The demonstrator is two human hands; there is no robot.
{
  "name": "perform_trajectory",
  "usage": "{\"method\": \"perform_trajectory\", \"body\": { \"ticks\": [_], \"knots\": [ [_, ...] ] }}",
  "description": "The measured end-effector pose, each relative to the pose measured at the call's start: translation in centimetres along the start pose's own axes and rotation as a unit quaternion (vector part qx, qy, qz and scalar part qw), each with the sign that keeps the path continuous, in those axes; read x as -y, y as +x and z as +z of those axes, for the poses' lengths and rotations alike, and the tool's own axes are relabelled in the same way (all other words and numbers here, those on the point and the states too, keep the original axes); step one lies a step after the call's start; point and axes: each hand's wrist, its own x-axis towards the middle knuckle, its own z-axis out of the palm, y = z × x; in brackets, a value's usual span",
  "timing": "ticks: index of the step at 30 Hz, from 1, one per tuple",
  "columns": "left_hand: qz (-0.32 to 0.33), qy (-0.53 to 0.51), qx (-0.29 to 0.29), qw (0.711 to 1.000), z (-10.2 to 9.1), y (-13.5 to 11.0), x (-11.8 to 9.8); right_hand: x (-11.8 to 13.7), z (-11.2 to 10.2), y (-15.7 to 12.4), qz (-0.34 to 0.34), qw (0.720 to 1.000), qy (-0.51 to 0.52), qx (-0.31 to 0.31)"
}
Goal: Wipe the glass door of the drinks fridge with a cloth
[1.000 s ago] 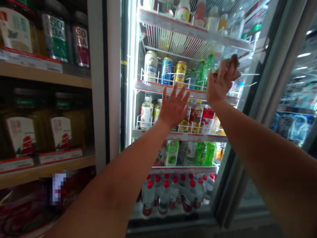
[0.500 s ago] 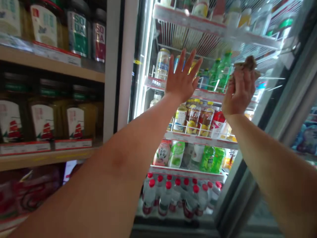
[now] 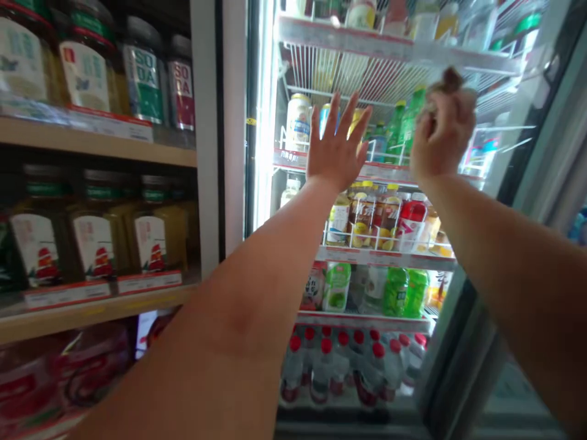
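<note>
My left hand (image 3: pixel 336 148) is raised with its fingers spread, held in front of the cans (image 3: pixel 298 121) on the second shelf of the open drinks fridge. My right hand (image 3: pixel 441 139) is closed around a small crumpled brownish thing (image 3: pixel 450 80) that sticks out above the fingers, next to the green bottles (image 3: pixel 405 124). I cannot make out what the brownish thing is. Both arms reach forward into the fridge opening.
The fridge shelves (image 3: pixel 386 259) hold tea and juice bottles, green bottles (image 3: pixel 405 292) lower down, and red-capped water bottles (image 3: pixel 348 370) at the bottom. The glass door (image 3: pixel 527 122) stands open on the right. To the left, wooden shelves (image 3: pixel 98 143) carry jars and soda cans (image 3: pixel 143 82).
Both hands have risen from the third shelf level to the second. The left hand moved up and right with its fingers still spread; the right hand stays closed on the brownish thing.
</note>
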Motion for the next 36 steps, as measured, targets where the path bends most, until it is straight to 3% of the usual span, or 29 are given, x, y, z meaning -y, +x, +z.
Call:
{"method": "perform_trajectory", "body": {
  "ticks": [2, 3, 7, 8, 9, 13, 16, 18, 21, 23, 25, 28, 29, 31, 34, 36],
  "knots": [
    [0.013, -0.028, -0.006, 1.0, 0.0, 0.0, 0.0, -1.5, 0.4, -0.1, 0.097, 0.992, 0.001, -0.081],
    [0.017, -0.038, -0.007, 0.999, 0.0, 0.0, 0.0, -1.8, 0.6, -0.4, 0.09, 0.992, 0.005, -0.086],
    [0.008, -0.03, -0.008, 0.999, -0.2, 0.1, 0.1, -0.8, 0.2, -1.9, -0.135, 0.99, 0.01, 0.047],
    [0.008, -0.034, -0.004, 0.999, -0.3, 0.2, 0.1, -0.5, 0.1, -2.1, -0.153, 0.986, 0.011, 0.066],
    [0.01, -0.038, -0.001, 0.999, -0.4, 0.2, 0.1, -0.4, 0.0, -2.0, -0.136, 0.989, 0.012, 0.064],
    [0.007, 0.039, 0.004, 0.999, -1.2, 0.3, -0.6, -1.8, 0.6, -0.7, 0.067, 0.996, 0.042, -0.05],
    [0.012, 0.111, 0.008, 0.994, -2.2, 0.1, -1.7, -2.3, 0.5, -0.3, 0.108, 0.992, 0.027, -0.064],
    [0.004, 0.118, 0.022, 0.993, -3.0, -0.1, -2.6, -1.7, -0.2, -0.9, 0.059, 0.997, -0.006, -0.041],
    [-0.021, 0.156, 0.054, 0.986, -3.8, -0.2, -3.5, -0.3, -1.2, -2.1, -0.135, 0.99, -0.033, 0.008],
    [-0.024, 0.189, 0.066, 0.98, -4.0, -0.1, -3.8, -0.1, -1.3, -2.3, -0.212, 0.977, -0.021, 0.026],
    [-0.043, 0.203, 0.083, 0.975, -3.8, 0.1, -3.8, -0.9, -0.7, -1.8, -0.15, 0.989, -0.007, 0.009],
    [-0.078, 0.206, 0.099, 0.97, -3.5, 0.4, -3.7, -2.2, 0.1, -1.0, 0.053, 0.998, -0.024, -0.021],
    [-0.081, 0.207, 0.099, 0.97, -3.5, 0.4, -3.7, -2.2, 0.1, -1.0, 0.083, 0.996, -0.03, -0.016],
    [-0.07, 0.207, 0.093, 0.971, -3.5, 0.3, -3.5, -1.5, -0.5, -1.8, 0.032, 0.999, -0.036, 0.017],
    [-0.037, 0.194, 0.085, 0.977, -3.5, -0.1, -3.1, 0.5, -1.9, -3.6, -0.158, 0.984, -0.035, 0.075],
    [-0.015, 0.181, 0.073, 0.981, -3.4, -0.2, -2.6, 0.9, -2.2, -4.2, -0.162, 0.983, -0.032, 0.079]
  ]
}}
